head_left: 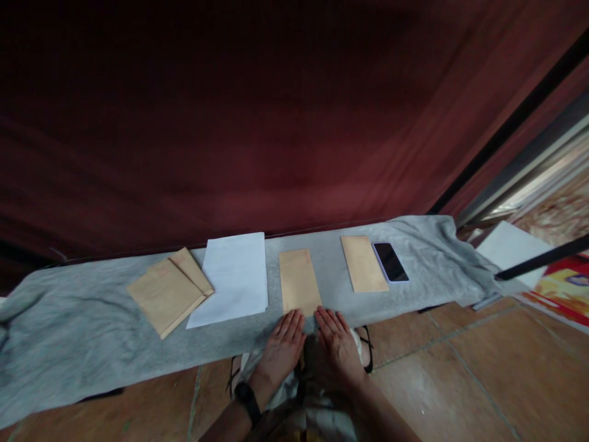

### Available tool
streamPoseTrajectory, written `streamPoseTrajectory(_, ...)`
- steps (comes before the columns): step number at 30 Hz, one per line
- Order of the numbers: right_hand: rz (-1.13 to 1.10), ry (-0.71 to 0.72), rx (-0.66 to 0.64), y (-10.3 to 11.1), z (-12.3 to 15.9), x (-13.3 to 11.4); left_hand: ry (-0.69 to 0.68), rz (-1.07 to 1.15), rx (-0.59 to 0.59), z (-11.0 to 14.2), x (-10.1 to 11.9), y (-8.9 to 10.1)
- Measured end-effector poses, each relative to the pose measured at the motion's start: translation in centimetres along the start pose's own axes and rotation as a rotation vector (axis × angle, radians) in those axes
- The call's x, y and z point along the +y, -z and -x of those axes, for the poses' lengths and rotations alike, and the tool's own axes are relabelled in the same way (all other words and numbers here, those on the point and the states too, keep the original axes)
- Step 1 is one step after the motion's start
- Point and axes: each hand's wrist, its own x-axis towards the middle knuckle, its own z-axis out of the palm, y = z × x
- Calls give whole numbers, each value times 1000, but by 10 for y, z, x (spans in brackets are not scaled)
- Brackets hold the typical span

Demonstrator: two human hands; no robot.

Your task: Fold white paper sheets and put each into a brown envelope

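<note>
A brown paper envelope [300, 279] with small red print lies flat in front of me on the grey cloth. My left hand [284, 344] rests flat at its near left corner, fingers stretched out. At the near right corner lies my right hand [338, 341], palm down with its fingers extended. Neither hand grips anything. To the left is a stack of white paper sheets [234, 276], and beyond it several more brown envelopes [165, 288] overlap the paper's edge. A single brown envelope [363, 264] lies on the right beside a smartphone [391, 263] with a dark screen.
The grey cloth [83, 344] covers a long, narrow bench-like surface. A dark red curtain-like wall [294, 153] rises behind it. Black bars [510, 129] stand at the right, near a white box-like object [513, 248] and a red printed package [564, 288]. Below is a tiled floor [437, 374].
</note>
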Motion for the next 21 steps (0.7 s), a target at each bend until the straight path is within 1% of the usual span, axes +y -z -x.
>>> streamPoseTrajectory(5, 6, 36, -44, -1, 2, 4, 46, -5, -37, -4, 3, 6)
streamPoseTrajectory(13, 11, 21, -62, 0, 1, 3, 67, -51, -108, -33, 9, 28)
streamPoseTrajectory(17, 3, 1, -74, 2, 0, 3, 66, -38, -140, -38, 7, 30)
streamPoseTrajectory(21, -9, -20, -83, 4, -3, 2, 45, -55, -136, -38, 5, 30)
